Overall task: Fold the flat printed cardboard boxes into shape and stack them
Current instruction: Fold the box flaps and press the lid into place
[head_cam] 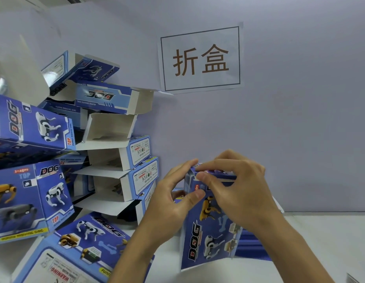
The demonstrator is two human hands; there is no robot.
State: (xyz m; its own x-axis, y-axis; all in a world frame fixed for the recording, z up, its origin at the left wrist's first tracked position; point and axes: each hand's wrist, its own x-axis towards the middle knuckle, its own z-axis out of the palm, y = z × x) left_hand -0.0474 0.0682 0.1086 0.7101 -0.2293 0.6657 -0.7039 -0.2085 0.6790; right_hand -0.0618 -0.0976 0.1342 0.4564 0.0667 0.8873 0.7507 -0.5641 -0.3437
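A blue printed cardboard box [206, 237] with robot dogs and the word DOG stands upright on the white table, low and right of centre. My left hand [173, 199] grips its upper left side, thumb on the front face. My right hand [236, 190] curls over the top end and pinches the top flap. Behind the box lies a low stack of flat blue boxes [251, 248], mostly hidden by my right arm. A tall, untidy pile of folded boxes [116, 139] fills the left side, many with open white ends.
A folded box [75, 250] lies on its side at the lower left near my left forearm. The pale wall behind carries a paper sign [201, 58] with two characters. The white table [330, 242] stretches to the right.
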